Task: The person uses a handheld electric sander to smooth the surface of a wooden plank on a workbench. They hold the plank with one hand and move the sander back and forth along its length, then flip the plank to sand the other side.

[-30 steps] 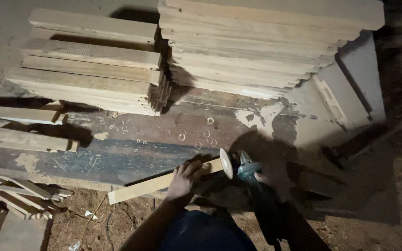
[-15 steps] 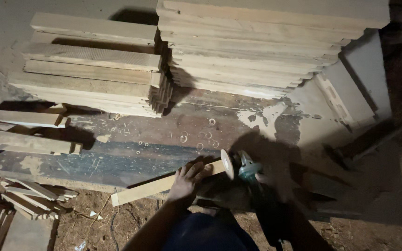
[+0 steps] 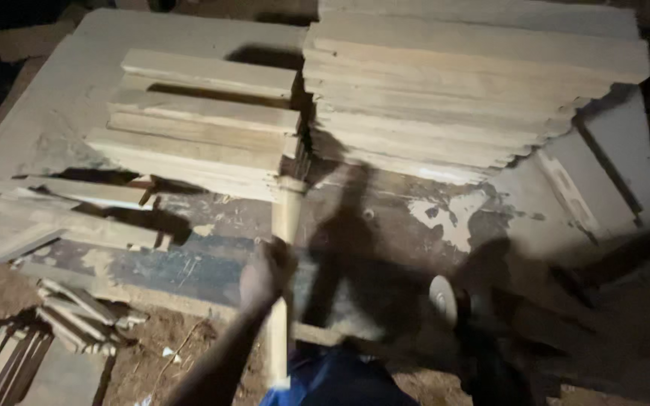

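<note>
While the left hand (image 3: 266, 271) grips a pale narrow wooden strip (image 3: 286, 248), long axis pointing twelve o'clock toward stacked light boards (image 3: 205, 128), round-disc angle grinder (image 3: 445, 301) at three o'clock, right hand's grip impossible to tell

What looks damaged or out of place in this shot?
The work surface is worn: its coating has flaked off in pale patches near the middle. Offcuts lie scattered on the dirt at lower left. The left hand holds a wooden strip pointing at the stacked boards. Otherwise the stacks are tidy.
</note>
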